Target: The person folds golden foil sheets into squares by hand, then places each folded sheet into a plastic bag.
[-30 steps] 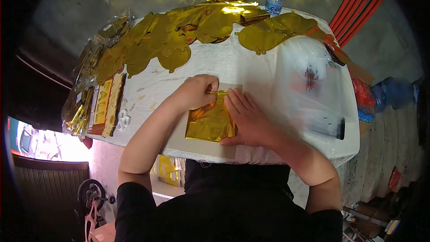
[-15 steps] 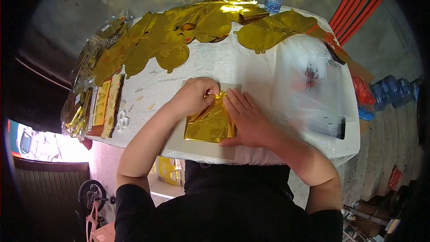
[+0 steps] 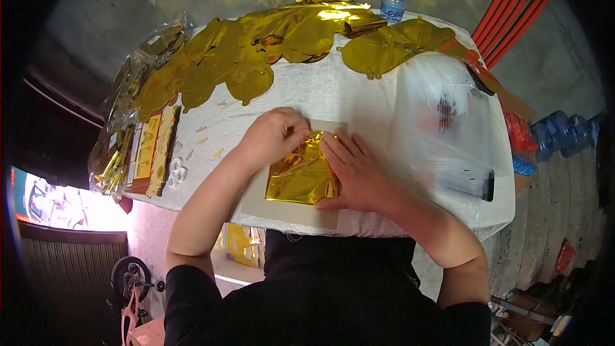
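A gold foil balloon (image 3: 300, 182), folded into a rough square, lies on a grey cardboard sheet (image 3: 304, 216) near the table's front edge. My left hand (image 3: 277, 134) is closed at the balloon's upper left corner, thumb and fingers pinching the foil there. Pressed flat along the balloon's right side is my right hand (image 3: 351, 170), its fingers stretched out and its thumb near the lower right corner. Both hands cover parts of the foil edge.
Flat gold foil balloons (image 3: 250, 83) spread along the table's far side. Clear plastic bags (image 3: 442, 134) lie to the right. Printed cards (image 3: 150, 154) and small white rolls (image 3: 177, 173) are at left. A water bottle (image 3: 393, 1) stands at the back.
My left hand has shifted slightly, its fingers still pinched at the foil's upper corner. My right hand stays flat on the balloon; the whole view has moved a little.
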Demonstrator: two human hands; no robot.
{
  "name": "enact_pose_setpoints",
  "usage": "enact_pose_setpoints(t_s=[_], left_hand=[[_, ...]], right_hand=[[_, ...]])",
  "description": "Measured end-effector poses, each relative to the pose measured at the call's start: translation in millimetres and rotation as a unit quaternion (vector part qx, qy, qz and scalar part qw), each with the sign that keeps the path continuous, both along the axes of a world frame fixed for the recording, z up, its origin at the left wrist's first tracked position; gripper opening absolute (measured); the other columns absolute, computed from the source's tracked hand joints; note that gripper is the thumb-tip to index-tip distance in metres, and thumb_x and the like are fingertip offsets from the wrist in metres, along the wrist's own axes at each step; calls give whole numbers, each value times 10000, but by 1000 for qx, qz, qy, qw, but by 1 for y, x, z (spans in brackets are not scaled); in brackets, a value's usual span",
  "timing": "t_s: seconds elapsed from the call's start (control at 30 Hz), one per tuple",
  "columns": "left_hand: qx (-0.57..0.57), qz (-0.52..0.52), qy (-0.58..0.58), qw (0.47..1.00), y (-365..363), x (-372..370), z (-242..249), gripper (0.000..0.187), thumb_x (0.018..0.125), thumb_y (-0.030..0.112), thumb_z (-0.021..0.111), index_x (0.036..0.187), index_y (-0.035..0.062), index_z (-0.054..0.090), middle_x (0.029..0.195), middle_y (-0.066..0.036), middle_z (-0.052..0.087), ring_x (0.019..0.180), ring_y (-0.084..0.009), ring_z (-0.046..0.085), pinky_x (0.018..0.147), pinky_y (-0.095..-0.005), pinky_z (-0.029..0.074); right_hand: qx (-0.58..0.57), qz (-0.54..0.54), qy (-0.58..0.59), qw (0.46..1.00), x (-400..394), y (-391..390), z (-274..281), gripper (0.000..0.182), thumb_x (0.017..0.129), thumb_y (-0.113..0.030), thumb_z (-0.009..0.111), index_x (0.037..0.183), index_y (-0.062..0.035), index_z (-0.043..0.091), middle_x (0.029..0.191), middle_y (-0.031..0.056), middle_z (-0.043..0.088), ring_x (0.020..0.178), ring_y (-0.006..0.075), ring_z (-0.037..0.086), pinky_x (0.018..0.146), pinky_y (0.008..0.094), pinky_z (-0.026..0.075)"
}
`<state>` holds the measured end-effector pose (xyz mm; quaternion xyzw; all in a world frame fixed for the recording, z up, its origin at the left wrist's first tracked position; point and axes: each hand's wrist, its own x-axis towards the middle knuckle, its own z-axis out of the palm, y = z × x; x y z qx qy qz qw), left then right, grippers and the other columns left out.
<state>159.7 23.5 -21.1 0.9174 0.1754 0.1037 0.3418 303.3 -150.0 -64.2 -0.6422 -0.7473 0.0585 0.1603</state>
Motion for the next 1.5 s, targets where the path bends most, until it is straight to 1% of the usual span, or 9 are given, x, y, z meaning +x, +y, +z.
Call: enact_pose_setpoints(t_s=[0.1, 0.17, 0.4, 0.77, 0.9, 1.0, 1.07, 1.37, 1.5], left_hand=[[25, 34, 36, 998, 0, 1, 1, 147, 767, 96, 650, 899, 32, 655, 868, -102, 612, 869, -302, 596, 757, -389, 478], [129, -61, -29, 989, 2, 1, -7, 190, 760, 99, 651, 940, 41, 669, 873, -106, 609, 868, -294, 598, 761, -389, 482], [123, -78, -24, 989, 1, -1, -13, 259, 730, 43, 677, 987, 12, 678, 900, -129, 607, 897, -309, 587, 812, -381, 469], [96, -94, -69, 989, 6, 3, -20, 118, 732, -15, 631, 848, -2, 620, 855, -131, 591, 857, -317, 582, 779, -379, 479], [111, -92, -84, 986, 6, 9, -21, 101, 704, 27, 634, 788, 19, 579, 846, -108, 603, 849, -321, 590, 741, -397, 485], [81, -57, 0, 995, 2, 10, -9, 139, 697, 45, 647, 791, 26, 547, 815, -119, 599, 803, -330, 592, 715, -403, 484], [39, -35, 34, 998, 4, 11, -9, 196, 698, 18, 646, 838, 25, 509, 756, -115, 550, 693, -271, 550, 622, -358, 442], [-19, -17, 95, 995, 4, 16, -6, 217, 708, 30, 639, 872, 29, 497, 710, -83, 524, 675, -197, 528, 629, -324, 440], [8, -15, 24, 1000, 11, 10, -14, 222, 710, 48, 646, 876, 26, 501, 718, -84, 530, 687, -196, 533, 642, -313, 446]], right_hand=[[6, -2, -13, 1000, -1, -1, 0, 1072, 671, -705, 618, 1377, 49, 330, 1453, 185, 307, 1373, 359, 245, 1127, 506, 180], [11, -3, -12, 1000, -1, -1, 0, 1070, 672, -710, 612, 1374, 49, 335, 1452, 184, 310, 1372, 360, 247, 1126, 507, 182], [11, -3, -17, 1000, -1, -1, 0, 1070, 667, -714, 610, 1373, 45, 344, 1449, 177, 319, 1371, 359, 253, 1125, 507, 184], [7, -8, -10, 1000, -1, -1, 1, 1077, 656, -695, 640, 1379, 44, 338, 1458, 171, 311, 1373, 352, 251, 1124, 511, 187], [-7, -9, -19, 1000, -1, -1, 3, 1075, 661, -701, 630, 1379, 44, 339, 1458, 178, 310, 1374, 356, 246, 1126, 511, 179], [-11, -10, -25, 1000, -1, 0, 3, 1070, 667, -703, 623, 1380, 43, 341, 1458, 182, 309, 1373, 358, 245, 1128, 510, 172], [-15, -10, -27, 999, -1, -1, 2, 1067, 670, -704, 620, 1380, 42, 342, 1458, 183, 309, 1373, 359, 246, 1129, 510, 169], [-12, -12, -11, 1000, -2, -1, 1, 1065, 673, -697, 627, 1392, 30, 330, 1471, 181, 291, 1384, 352, 233, 1135, 508, 156], [-15, -11, -15, 1000, -1, -1, 1, 1070, 671, -689, 635, 1399, 28, 315, 1470, 177, 292, 1384, 352, 232, 1134, 514, 153]])
